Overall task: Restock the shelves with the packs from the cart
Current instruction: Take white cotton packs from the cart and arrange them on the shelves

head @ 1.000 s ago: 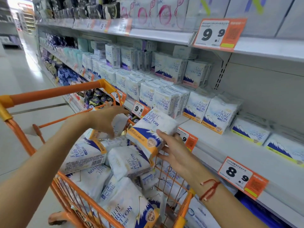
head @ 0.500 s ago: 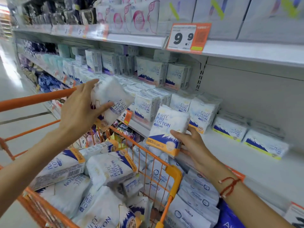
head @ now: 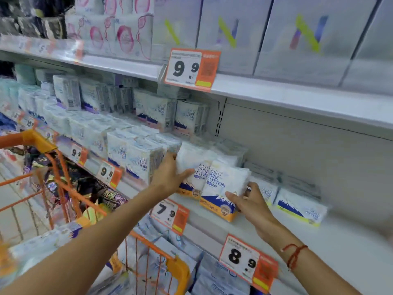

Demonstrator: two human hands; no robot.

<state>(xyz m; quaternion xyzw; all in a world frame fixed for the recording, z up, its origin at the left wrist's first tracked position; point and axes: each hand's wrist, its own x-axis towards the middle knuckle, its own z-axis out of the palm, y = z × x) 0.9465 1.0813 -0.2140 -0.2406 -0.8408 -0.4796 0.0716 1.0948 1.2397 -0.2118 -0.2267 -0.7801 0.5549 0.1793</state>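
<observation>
While both hands set packs upright at the shelf front, placing is the step in hand: left hand fingers curl round one pack, right hand fingers clamp another pack beside it. Next, I judge: push back, release, return to the cart.

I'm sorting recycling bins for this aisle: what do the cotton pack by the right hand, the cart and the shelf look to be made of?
Cotton pack: soft, slightly glossy plastic film, judging by its crinkles and puffy shape. Cart: orange-coated metal wire with a smooth, probably plastic corner cap. Shelf: white painted sheet metal, likely, going by its flat matte face and the slotted upright behind.
</observation>
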